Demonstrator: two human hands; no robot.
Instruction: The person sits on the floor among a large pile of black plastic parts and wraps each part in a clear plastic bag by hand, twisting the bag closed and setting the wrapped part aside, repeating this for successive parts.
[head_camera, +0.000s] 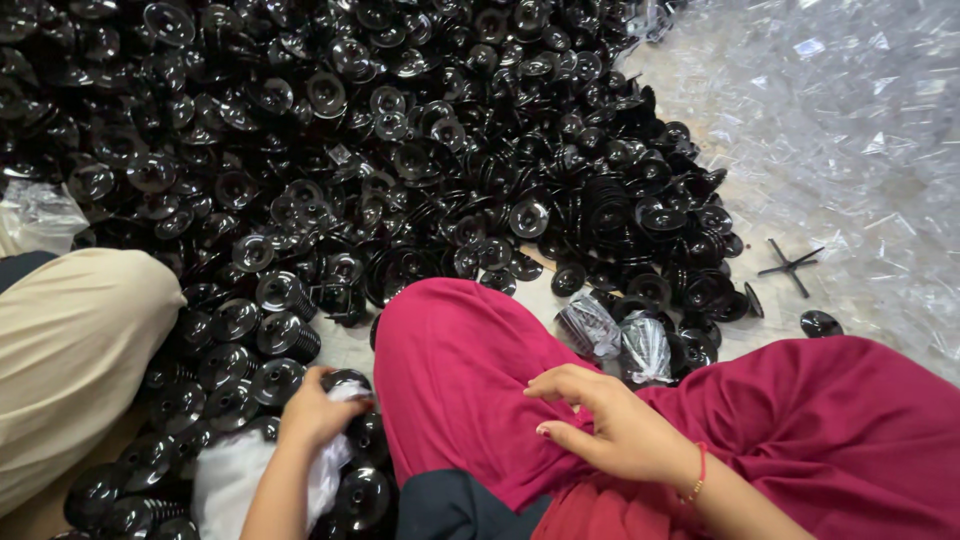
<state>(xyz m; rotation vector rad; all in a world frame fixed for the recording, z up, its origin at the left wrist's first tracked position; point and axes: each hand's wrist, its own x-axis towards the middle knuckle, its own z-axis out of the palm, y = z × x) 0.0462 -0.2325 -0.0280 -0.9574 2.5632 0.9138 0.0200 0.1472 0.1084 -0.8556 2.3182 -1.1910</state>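
Low in the frame, the right hand (620, 425) rests with slack, empty fingers on the red cloth (470, 380), while at lower left the left hand (315, 410) grips a white bag (235, 480) beside stacked black discs (280, 335), within easy reach.

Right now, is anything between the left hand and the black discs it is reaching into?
Nothing separate blocks it. The left hand already rests among the black discs, gripping white plastic wrap there. The right hand lies apart on the red cloth.
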